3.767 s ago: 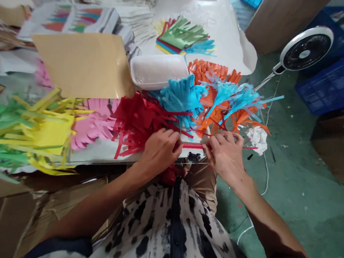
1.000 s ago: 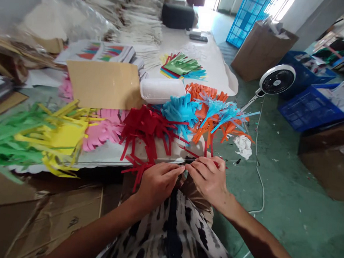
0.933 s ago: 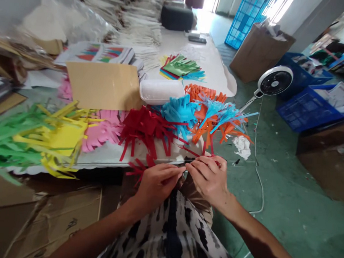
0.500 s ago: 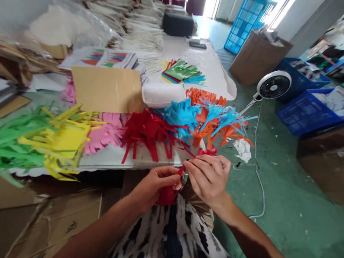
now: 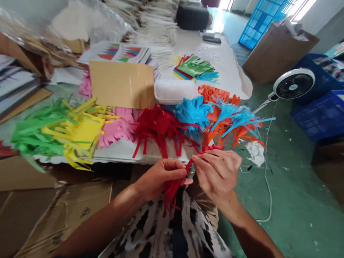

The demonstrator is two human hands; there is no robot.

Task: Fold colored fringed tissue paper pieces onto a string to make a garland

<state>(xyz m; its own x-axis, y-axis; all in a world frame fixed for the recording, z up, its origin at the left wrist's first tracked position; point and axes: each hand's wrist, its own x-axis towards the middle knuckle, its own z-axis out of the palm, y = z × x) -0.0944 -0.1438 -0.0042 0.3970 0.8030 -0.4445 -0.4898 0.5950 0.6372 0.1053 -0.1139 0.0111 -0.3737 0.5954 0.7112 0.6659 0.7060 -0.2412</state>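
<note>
Just off the table's front edge, my left hand [image 5: 158, 177] pinches a red fringed paper piece [image 5: 171, 191], whose cut strips dangle below the fingers. My right hand [image 5: 220, 171] is closed on the upper end of the same red piece, which looks narrow and twisted between the hands. The right fingertips are partly hidden. On the table beyond lie a dark red fringed pile [image 5: 156, 125], a light blue pile [image 5: 193, 112] and an orange pile [image 5: 214, 93]. Pink [image 5: 118, 128], yellow [image 5: 86, 131] and green [image 5: 41, 129] fringed paper lies to the left.
Behind the piles are a tan board [image 5: 120, 84] and a white foam tray [image 5: 175, 91]. A small multicoloured fringed stack [image 5: 195, 67] lies farther back. At the right stands a fan [image 5: 294, 85], near blue crates [image 5: 331, 113]. Cardboard [image 5: 71, 212] is at lower left.
The view has turned slightly left, so the scene sits farther right. More loose red strips now show hanging under my left hand. Both hands keep their grip.
</note>
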